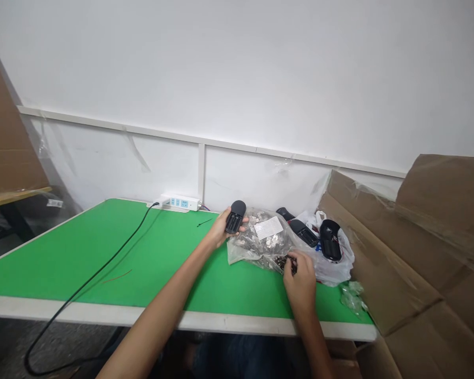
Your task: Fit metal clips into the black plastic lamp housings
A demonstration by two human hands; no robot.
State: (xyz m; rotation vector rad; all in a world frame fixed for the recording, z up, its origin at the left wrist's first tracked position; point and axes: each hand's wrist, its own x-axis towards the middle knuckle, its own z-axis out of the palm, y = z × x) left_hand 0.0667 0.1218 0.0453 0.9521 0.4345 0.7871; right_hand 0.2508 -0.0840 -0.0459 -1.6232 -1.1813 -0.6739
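Currently the person's left hand (220, 229) holds a black oval plastic housing (237, 209) above the bench (161, 263), thumb along one side and fingertips showing past the other. A slotted compartment, much like a battery bay, faces the camera in the housing's lower part. The right hand (303, 269) is narrow, its thumb and fingers bent down into a heap of small dark metal parts (278, 262); whether it grips one of them cannot be told, since the fingers cover the spot.

Between the hands and slightly beyond them lies a clear plastic bag (240, 252) full of small shiny pieces, with a white label (269, 228) on top. The dark heap is at its near right edge. Just right of that, a white plastic bag (334, 272) spreads over the green surface, with a glossy black housing (331, 239) on it and a matte black housing (305, 233) beside that one. Crumpled clear plastic (351, 298) lies near the cardboard (383, 263) at the right. Well to the left, a black cable (116, 253) runs from a white power strip (185, 203) by the wall.
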